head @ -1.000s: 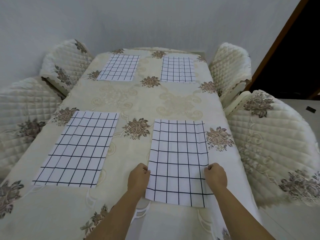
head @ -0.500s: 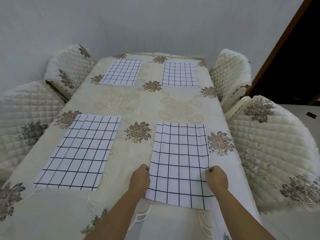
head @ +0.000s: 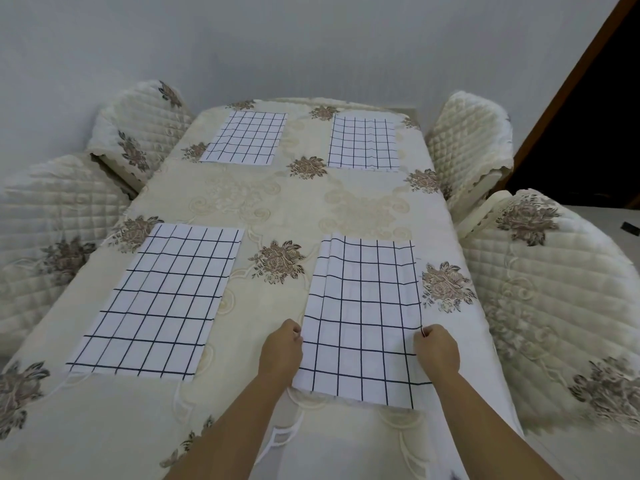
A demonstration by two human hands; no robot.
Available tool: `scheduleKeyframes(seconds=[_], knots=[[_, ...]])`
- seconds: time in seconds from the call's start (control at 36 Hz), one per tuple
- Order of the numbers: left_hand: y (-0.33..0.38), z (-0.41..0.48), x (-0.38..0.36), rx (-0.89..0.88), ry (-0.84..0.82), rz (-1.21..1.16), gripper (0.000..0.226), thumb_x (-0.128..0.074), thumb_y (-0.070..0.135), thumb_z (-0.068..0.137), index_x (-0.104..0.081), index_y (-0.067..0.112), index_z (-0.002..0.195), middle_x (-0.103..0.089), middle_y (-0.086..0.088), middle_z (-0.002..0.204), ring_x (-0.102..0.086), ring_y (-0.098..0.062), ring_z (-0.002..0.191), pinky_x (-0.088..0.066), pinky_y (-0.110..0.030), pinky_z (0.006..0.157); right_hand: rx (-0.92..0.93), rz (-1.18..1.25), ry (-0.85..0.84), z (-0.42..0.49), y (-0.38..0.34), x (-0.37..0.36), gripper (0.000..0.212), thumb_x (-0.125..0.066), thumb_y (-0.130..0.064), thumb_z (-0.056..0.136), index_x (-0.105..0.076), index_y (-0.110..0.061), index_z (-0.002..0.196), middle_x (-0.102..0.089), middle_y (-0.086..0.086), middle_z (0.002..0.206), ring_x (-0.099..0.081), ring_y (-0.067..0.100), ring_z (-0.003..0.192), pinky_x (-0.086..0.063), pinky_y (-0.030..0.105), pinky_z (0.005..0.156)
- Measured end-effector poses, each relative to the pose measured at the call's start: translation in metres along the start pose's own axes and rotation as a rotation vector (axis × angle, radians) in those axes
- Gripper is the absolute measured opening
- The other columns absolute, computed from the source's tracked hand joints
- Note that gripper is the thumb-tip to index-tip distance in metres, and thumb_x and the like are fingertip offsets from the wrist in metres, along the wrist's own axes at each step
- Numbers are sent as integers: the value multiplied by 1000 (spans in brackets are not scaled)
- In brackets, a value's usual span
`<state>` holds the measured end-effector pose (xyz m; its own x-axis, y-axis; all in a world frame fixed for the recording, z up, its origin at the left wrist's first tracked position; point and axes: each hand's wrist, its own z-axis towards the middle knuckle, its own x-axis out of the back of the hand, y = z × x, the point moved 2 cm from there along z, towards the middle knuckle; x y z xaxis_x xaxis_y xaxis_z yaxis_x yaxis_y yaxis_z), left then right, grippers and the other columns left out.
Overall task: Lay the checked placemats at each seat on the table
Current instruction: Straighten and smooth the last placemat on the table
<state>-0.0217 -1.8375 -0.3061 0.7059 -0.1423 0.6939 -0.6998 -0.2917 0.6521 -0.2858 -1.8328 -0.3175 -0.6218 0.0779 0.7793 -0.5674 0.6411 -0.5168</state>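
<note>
The left hand (head: 281, 351) and the right hand (head: 437, 351) are both bare, seen from the back. Each runs into a bare forearm (head: 239, 431), smooth and slim at the wrist, broadening toward the bottom edge of the view. Finer detail is too small to tell.

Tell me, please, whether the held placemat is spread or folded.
Spread: the placemat lies open, slightly rippled lengthwise, with left hand and right hand pinching its sides.

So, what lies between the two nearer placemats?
Between the left placemat and the right placemat, only tablecloth with one brown flower motif; head view.
</note>
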Motion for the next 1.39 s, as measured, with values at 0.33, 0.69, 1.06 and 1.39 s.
scheduleKeyframes(seconds=[0.33, 0.69, 1.06, 1.39], knots=[[-6, -8, -1, 64, 106, -144, 6, -50, 7, 92, -51, 12, 91, -55, 1, 73, -48, -11, 64, -36, -17, 53, 7, 38, 24, -5, -5, 3, 21, -47, -9, 92, -46, -11, 71, -50, 4, 70, -47, 21, 65, -29, 25, 49], [1, -3, 0, 164, 139, -232, 10, -51, 6, 91, -59, 5, 97, -56, 0, 85, -51, -14, 81, -35, -18, 65, 2, 64, 5, -4, -13, 8, 19, -47, -10, 93, -59, 1, 101, -61, 15, 93, -50, 25, 78, -40, 29, 65], [-3, -4, 2, 124, 56, -229, 19, -53, 15, 93, -54, 5, 110, -57, -4, 95, -51, -15, 84, -37, -22, 71, 0, 36, -42, 3, -1, 12, 13, -51, -18, 92, -52, -12, 81, -52, 3, 74, -48, 23, 77, -33, 26, 59], [-22, -22, 2, 38, 12, -97, 21, -53, 9, 91, -53, 8, 112, -51, 8, 73, -54, -18, 78, -40, -23, 69, 3, 2, -79, -19, 0, 8, 25, -55, -16, 85, -44, -10, 64, -43, 2, 61, -42, 18, 57, -28, 25, 49]])
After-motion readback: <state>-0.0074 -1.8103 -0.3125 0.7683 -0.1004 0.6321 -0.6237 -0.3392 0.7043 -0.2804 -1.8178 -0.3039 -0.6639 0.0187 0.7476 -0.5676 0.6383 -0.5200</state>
